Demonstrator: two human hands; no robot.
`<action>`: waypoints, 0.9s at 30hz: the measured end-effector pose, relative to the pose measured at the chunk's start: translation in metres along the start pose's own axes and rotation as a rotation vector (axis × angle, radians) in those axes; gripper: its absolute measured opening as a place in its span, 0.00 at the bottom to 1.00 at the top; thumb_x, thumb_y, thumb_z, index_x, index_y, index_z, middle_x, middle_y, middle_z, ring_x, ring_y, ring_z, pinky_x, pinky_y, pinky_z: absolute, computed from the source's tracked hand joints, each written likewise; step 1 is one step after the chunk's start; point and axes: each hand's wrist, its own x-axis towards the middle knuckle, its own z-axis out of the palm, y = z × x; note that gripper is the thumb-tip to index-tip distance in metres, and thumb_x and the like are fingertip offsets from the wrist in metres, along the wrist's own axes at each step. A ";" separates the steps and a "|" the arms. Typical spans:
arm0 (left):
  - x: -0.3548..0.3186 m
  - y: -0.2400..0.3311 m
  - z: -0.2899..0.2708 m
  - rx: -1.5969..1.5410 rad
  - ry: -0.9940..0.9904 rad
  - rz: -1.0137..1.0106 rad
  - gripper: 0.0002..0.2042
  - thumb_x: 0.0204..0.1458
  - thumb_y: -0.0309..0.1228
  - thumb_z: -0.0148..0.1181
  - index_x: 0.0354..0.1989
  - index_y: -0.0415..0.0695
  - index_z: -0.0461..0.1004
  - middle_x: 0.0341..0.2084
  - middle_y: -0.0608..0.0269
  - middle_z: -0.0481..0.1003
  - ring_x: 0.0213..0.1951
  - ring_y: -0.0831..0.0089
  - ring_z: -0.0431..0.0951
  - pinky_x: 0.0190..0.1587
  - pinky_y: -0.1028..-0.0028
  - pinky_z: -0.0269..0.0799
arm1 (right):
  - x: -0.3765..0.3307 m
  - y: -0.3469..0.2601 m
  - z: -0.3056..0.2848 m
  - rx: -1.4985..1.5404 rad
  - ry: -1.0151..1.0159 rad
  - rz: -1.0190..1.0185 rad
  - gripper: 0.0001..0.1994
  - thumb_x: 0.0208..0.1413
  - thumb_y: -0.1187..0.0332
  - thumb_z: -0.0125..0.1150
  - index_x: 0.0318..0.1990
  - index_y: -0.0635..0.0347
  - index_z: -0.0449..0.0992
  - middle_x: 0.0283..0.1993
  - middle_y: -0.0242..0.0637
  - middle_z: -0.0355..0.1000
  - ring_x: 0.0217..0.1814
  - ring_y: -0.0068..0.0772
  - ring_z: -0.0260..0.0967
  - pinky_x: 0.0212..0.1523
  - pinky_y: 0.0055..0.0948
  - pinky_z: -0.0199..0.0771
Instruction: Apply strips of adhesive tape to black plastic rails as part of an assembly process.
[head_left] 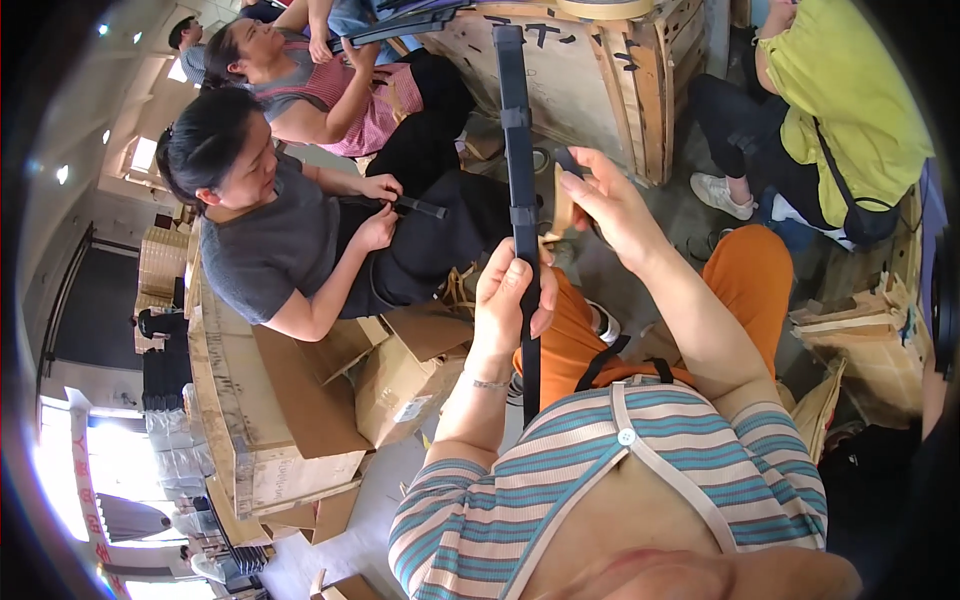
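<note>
- Head view: left hand (517,290) grips black bar (520,175), far end toward wooden crate (572,100).
- Right hand (612,205) pinches likely tape roll (564,203), right of bar.
- Risk: bar could twist if tugged sideways; only left hand visibly steadies it.

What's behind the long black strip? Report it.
Behind the long black strip, gripped in the left hand, a wooden crate shows around its upper end and orange trousers right of its lower part. Whatever lies directly behind it is covered.

Smooth strip (521,172) (plastic-looking), wooden crate (652,100), matt cardboard box (402,388)
</note>
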 end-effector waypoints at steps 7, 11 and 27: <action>0.006 -0.004 0.005 0.097 0.014 -0.028 0.12 0.61 0.37 0.39 0.40 0.40 0.61 0.16 0.60 0.66 0.09 0.81 0.58 0.11 0.84 0.53 | -0.006 -0.001 0.025 0.066 0.024 -0.147 0.33 0.48 0.67 0.64 0.56 0.70 0.52 0.33 0.33 0.69 0.32 0.18 0.66 0.31 0.18 0.68; 0.005 -0.006 0.006 0.098 0.045 -0.066 0.13 0.61 0.38 0.38 0.40 0.40 0.61 0.16 0.59 0.67 0.08 0.80 0.58 0.11 0.83 0.53 | -0.007 -0.001 0.020 -0.105 0.017 -0.313 0.31 0.50 0.72 0.62 0.56 0.72 0.51 0.32 0.34 0.69 0.31 0.18 0.67 0.31 0.19 0.69; 0.024 -0.013 0.006 0.247 0.262 0.102 0.13 0.47 0.20 0.59 0.36 0.42 0.60 0.32 0.57 0.73 0.12 0.85 0.64 0.12 0.85 0.58 | -0.033 -0.006 0.004 -0.007 -0.258 -0.211 0.27 0.61 0.55 0.41 0.61 0.65 0.54 0.58 0.41 0.57 0.62 0.31 0.51 0.61 0.29 0.47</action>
